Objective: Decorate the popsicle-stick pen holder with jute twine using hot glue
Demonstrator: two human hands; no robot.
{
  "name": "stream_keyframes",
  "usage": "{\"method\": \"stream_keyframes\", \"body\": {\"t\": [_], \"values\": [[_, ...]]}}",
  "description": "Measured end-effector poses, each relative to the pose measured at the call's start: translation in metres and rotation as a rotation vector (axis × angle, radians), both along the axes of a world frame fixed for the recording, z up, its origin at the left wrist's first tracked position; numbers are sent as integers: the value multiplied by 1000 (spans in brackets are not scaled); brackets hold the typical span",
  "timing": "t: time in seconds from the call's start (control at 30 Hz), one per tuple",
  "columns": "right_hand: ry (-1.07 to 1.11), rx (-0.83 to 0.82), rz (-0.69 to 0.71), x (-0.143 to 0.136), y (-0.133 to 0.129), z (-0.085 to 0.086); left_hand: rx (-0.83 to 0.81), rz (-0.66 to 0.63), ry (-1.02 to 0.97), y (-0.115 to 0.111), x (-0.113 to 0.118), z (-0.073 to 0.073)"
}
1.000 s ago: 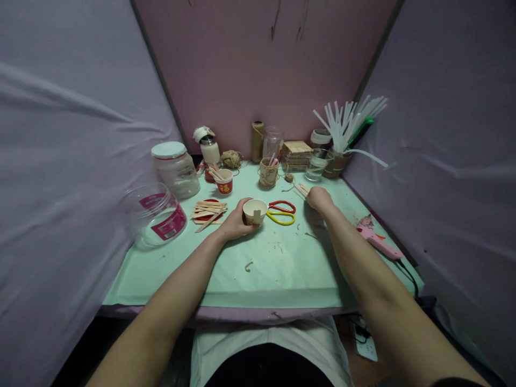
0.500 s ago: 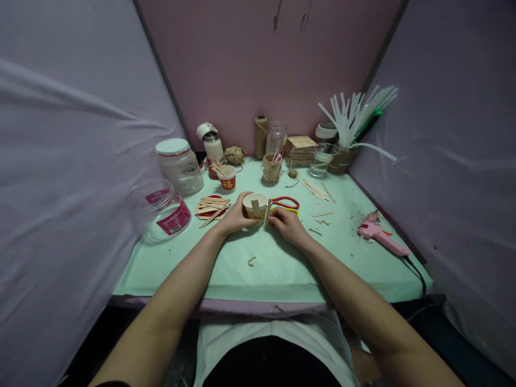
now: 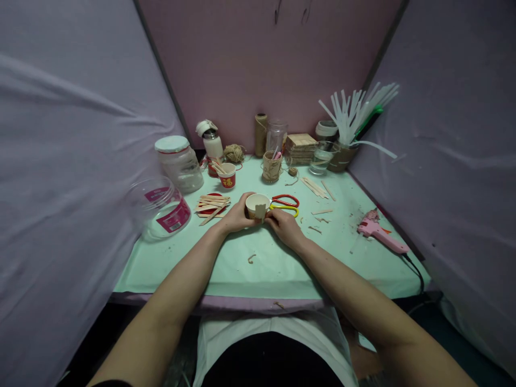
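Observation:
A small paper cup stands on the mint-green table, with wooden sticks fixed upright against its near side. My left hand wraps around the cup from the left. My right hand is at the cup's right side, its fingertips pinching a short wooden stick against the cup wall. Red and yellow scissors lie just behind my right hand.
A pile of wooden sticks lies left of the cup, more sticks at the right. A pink glue gun rests by the right edge. Two plastic jars stand at left. Twine, cups, a bottle and white strips line the back.
My right hand came back from the loose sticks at the right and now presses a stick to the cup. The left hand stayed on the cup.

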State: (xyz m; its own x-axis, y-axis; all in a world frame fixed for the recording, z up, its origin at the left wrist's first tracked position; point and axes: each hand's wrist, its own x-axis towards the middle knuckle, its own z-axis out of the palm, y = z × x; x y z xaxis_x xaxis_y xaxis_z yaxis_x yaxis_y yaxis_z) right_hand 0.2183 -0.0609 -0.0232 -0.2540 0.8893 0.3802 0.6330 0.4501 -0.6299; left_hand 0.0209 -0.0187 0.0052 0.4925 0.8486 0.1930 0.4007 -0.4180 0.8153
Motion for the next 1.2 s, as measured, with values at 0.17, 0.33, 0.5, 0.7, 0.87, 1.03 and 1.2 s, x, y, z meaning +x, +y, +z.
{"method": "stream_keyframes", "body": {"t": [0.17,0.33,0.5,0.7,0.87,1.03,1.2], "values": [[-30,26,-13,-2,-2,1,7,5,2,0,0,-1],[-31,44,-34,-3,-4,1,1,3,0,2,0,-3],[-22,51,-44,-3,-4,-2,1,8,18,3,0,-3],[-26,51,-34,-3,-4,-3,-10,10,14,2,0,-4],[-47,35,-21,-3,-4,-3,5,12,16,1,0,-3],[-34,18,-21,-3,-4,-2,37,2,6,2,0,-5],[-59,23,-31,-2,-3,-1,43,-4,-3,2,1,-5]]}}
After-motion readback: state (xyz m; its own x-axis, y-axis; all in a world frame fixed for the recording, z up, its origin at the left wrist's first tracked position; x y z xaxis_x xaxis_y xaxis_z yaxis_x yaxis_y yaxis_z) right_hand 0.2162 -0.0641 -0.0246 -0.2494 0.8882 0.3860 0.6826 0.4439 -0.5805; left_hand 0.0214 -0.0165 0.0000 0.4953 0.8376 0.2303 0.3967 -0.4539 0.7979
